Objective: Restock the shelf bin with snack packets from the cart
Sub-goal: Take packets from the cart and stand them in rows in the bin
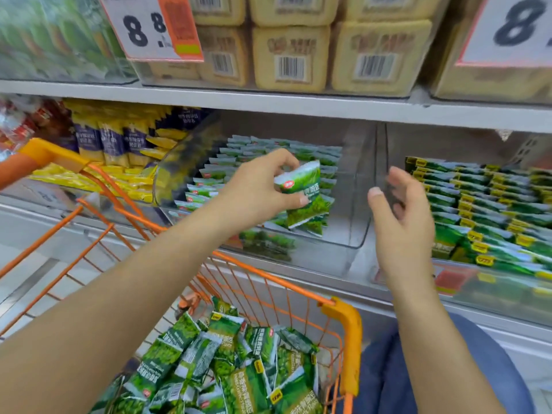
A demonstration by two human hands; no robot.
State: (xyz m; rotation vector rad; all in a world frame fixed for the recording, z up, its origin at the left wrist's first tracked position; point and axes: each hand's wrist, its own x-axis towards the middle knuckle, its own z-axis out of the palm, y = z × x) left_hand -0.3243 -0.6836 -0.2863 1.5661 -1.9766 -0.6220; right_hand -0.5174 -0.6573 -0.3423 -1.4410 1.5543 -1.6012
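My left hand [263,186] grips a small stack of green snack packets [304,194] and holds it over the front of the clear shelf bin [355,234]. Rows of the same green packets [268,156] fill the back and left of that bin. My right hand [400,204] hovers just right of the bin's front corner, fingers loosely curved, holding nothing. Below, the orange wire cart [346,330] holds a loose pile of green packets [227,363].
A neighbouring bin on the right holds green packets with yellow labels [490,210]. Yellow and purple packets [119,144] fill the bin to the left. Tan boxed goods [292,55] and price signs [149,28] sit on the shelf above.
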